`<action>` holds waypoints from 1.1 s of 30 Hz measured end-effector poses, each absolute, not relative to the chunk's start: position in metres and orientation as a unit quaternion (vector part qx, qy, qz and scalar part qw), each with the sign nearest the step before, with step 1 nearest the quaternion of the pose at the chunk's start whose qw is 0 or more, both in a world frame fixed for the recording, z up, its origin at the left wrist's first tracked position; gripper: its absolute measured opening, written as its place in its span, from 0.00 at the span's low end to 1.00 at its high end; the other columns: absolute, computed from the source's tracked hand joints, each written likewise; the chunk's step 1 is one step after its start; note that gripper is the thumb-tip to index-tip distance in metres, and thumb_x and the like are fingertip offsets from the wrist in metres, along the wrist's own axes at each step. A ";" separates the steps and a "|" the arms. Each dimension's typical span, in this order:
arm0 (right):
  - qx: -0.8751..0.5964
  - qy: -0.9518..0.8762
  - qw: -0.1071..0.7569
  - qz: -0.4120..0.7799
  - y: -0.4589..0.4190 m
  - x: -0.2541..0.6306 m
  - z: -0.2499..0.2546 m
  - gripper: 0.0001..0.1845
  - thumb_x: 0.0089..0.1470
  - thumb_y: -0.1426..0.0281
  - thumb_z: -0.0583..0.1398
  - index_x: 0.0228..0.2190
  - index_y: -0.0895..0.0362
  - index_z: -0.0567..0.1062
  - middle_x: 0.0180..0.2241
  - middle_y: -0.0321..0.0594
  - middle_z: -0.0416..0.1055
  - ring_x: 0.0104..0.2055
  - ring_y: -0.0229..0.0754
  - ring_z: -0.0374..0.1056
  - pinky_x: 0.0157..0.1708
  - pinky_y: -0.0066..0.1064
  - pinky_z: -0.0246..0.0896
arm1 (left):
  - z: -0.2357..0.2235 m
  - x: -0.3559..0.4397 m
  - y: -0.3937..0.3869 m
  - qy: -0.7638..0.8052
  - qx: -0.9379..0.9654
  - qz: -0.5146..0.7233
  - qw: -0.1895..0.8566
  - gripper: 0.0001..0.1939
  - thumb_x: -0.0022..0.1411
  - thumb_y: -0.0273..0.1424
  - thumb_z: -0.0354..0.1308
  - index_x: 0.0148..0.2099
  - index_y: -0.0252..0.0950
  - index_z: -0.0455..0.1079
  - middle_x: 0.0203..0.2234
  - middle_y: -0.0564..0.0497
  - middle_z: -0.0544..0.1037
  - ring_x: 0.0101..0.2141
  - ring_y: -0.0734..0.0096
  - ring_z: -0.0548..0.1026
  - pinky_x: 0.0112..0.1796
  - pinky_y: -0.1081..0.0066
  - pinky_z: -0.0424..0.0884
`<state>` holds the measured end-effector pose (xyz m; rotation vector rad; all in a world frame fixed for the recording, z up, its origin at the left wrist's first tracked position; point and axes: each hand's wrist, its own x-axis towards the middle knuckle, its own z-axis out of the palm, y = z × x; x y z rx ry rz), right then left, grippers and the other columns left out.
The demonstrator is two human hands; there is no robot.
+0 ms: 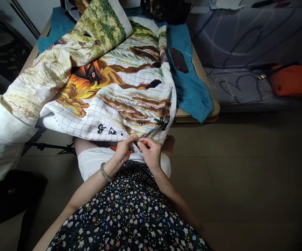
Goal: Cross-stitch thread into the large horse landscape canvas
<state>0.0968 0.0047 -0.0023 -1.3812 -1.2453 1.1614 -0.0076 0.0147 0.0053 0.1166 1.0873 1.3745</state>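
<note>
Fabric (109, 104) spreads out ahead of both hands, its near edge pinched by left (122, 150) and right (152, 151) fingertips

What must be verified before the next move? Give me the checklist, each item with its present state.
1. Left hand gripping the cloth at its near edge: ok.
2. Right hand close beside the left, fingers pinched together at that edge: ok.
3. Needle or thread between the fingers: cannot tell, too small to make out.
4. Cloth spread flat: not ok, its left part is folded over and the surface ripples.
5. Bracelet clear of the cloth: ok, it sits on the left wrist.
6. Phone off the cloth: ok, it lies beside it on the blue towel.
</note>
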 end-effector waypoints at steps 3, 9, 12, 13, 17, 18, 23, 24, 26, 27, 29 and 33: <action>-0.563 -0.520 0.448 0.460 0.003 0.100 0.001 0.11 0.47 0.66 0.60 0.32 0.59 0.78 0.25 0.38 0.73 0.23 0.36 0.66 0.25 0.28 0.64 | 0.006 -0.007 0.015 0.481 0.042 0.589 0.648 0.15 0.34 0.28 0.70 0.26 0.32 0.69 0.21 0.53 0.73 0.23 0.75 0.70 0.30 0.71 0.66; -0.571 -0.513 0.443 0.463 0.001 0.099 0.006 0.13 0.49 0.65 0.59 0.34 0.59 0.79 0.23 0.38 0.74 0.23 0.37 0.67 0.24 0.28 0.65 | 0.007 -0.007 0.015 0.476 0.036 0.588 0.653 0.14 0.34 0.28 0.70 0.26 0.31 0.69 0.20 0.52 0.73 0.23 0.75 0.70 0.30 0.71 0.65; -0.569 -0.522 0.440 0.458 0.002 0.099 0.004 0.14 0.49 0.65 0.59 0.34 0.60 0.79 0.24 0.39 0.74 0.24 0.38 0.68 0.26 0.29 0.66 | 0.007 -0.007 0.015 0.473 0.034 0.590 0.653 0.14 0.34 0.28 0.70 0.26 0.31 0.70 0.20 0.52 0.73 0.23 0.75 0.69 0.30 0.72 0.65; -0.568 -0.526 0.438 0.457 0.003 0.100 0.003 0.13 0.49 0.65 0.59 0.34 0.60 0.79 0.24 0.39 0.75 0.24 0.38 0.68 0.26 0.29 0.66 | 0.007 -0.007 0.015 0.472 0.034 0.590 0.654 0.14 0.34 0.28 0.70 0.26 0.31 0.70 0.20 0.52 0.73 0.23 0.75 0.69 0.30 0.72 0.65; -0.569 -0.532 0.435 0.452 0.003 0.100 0.001 0.13 0.49 0.66 0.59 0.34 0.60 0.79 0.24 0.39 0.74 0.24 0.38 0.68 0.26 0.29 0.66 | 0.005 -0.007 0.015 0.467 0.034 0.597 0.652 0.14 0.34 0.28 0.70 0.26 0.31 0.70 0.20 0.53 0.73 0.23 0.76 0.70 0.30 0.72 0.65; -0.570 -0.531 0.435 0.452 0.004 0.100 0.002 0.13 0.49 0.66 0.59 0.34 0.60 0.79 0.23 0.39 0.74 0.23 0.38 0.68 0.25 0.28 0.65 | 0.005 -0.007 0.015 0.466 0.035 0.599 0.650 0.14 0.34 0.28 0.70 0.26 0.31 0.70 0.20 0.53 0.73 0.24 0.76 0.70 0.30 0.72 0.65; -0.585 -0.487 0.435 0.481 0.004 0.094 0.010 0.12 0.47 0.66 0.59 0.32 0.61 0.77 0.21 0.38 0.73 0.20 0.37 0.66 0.20 0.26 0.63 | 0.003 -0.007 0.014 0.476 0.041 0.592 0.649 0.14 0.35 0.28 0.70 0.26 0.31 0.70 0.20 0.53 0.73 0.23 0.75 0.69 0.28 0.71 0.64; -0.588 -0.474 0.435 0.491 0.005 0.092 0.011 0.12 0.46 0.66 0.60 0.31 0.61 0.77 0.20 0.38 0.72 0.19 0.36 0.66 0.19 0.26 0.62 | 0.002 -0.007 0.014 0.478 0.042 0.592 0.647 0.14 0.35 0.28 0.70 0.26 0.32 0.70 0.20 0.53 0.73 0.23 0.75 0.69 0.28 0.72 0.64; -0.588 -0.456 0.437 0.506 0.005 0.090 0.013 0.12 0.46 0.65 0.60 0.31 0.61 0.76 0.20 0.38 0.72 0.18 0.35 0.64 0.18 0.26 0.62 | 0.002 -0.007 0.014 0.482 0.044 0.594 0.642 0.14 0.35 0.28 0.70 0.26 0.32 0.70 0.20 0.53 0.73 0.22 0.76 0.69 0.27 0.72 0.64; -0.586 -0.454 0.438 0.509 0.005 0.090 0.012 0.13 0.46 0.64 0.60 0.31 0.61 0.75 0.21 0.37 0.72 0.18 0.35 0.64 0.18 0.26 0.62 | 0.001 -0.007 0.014 0.484 0.045 0.595 0.640 0.13 0.35 0.28 0.70 0.25 0.32 0.70 0.20 0.53 0.73 0.22 0.76 0.69 0.27 0.72 0.64; -0.581 -0.466 0.442 0.501 0.005 0.090 0.009 0.12 0.47 0.63 0.60 0.30 0.60 0.75 0.21 0.37 0.72 0.18 0.34 0.64 0.19 0.25 0.62 | 0.001 -0.007 0.015 0.490 0.047 0.596 0.635 0.13 0.35 0.28 0.70 0.25 0.32 0.70 0.20 0.53 0.73 0.21 0.77 0.69 0.27 0.72 0.64; -0.572 -0.512 0.451 0.456 0.006 0.093 -0.001 0.10 0.47 0.64 0.61 0.28 0.59 0.76 0.24 0.38 0.73 0.24 0.36 0.66 0.25 0.27 0.64 | 0.001 -0.007 0.017 0.493 0.047 0.607 0.621 0.14 0.34 0.27 0.70 0.25 0.32 0.70 0.20 0.54 0.73 0.22 0.77 0.70 0.28 0.72 0.65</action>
